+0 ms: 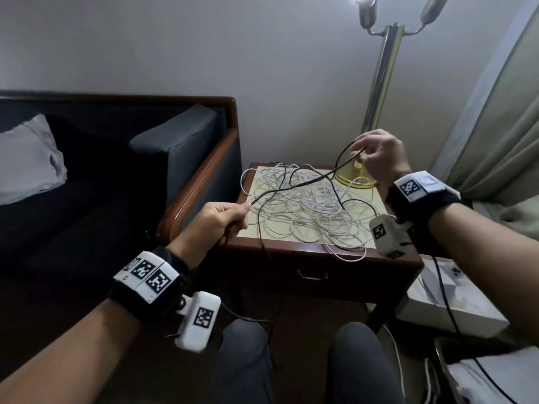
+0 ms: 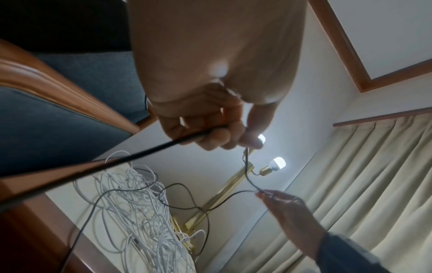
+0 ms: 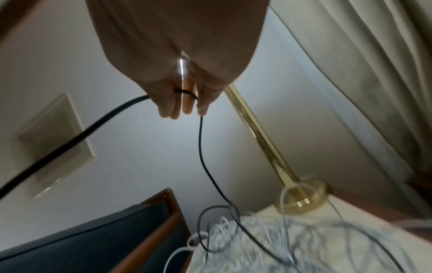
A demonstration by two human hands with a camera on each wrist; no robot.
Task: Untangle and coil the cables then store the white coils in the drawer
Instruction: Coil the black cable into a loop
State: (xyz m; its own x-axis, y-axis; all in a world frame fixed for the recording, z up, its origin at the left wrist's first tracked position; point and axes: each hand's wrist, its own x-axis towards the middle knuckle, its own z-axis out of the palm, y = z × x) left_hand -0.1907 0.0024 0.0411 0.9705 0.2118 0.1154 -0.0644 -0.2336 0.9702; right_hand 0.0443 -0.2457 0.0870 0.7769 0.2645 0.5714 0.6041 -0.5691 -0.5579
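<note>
Presently, black cable (image 1: 294, 185) runs taut above the table (image 1: 320, 258), stretched between both hands over the tangled white cables (image 1: 309, 211) lying on the tabletop. Left hand (image 1: 217, 221) grips one stretch, fingers curled round it, at the table's near left corner. Right hand (image 1: 379, 156) pinches a loop of it beside the brass lamp (image 1: 379, 91). Drawer (image 1: 312, 277) below is closed.

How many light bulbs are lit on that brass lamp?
2. In the left wrist view, one bulb glows just behind the left hand's fingertips, and the other bulb sits lower right on the lamp's side arm. The head view crops them.
</note>
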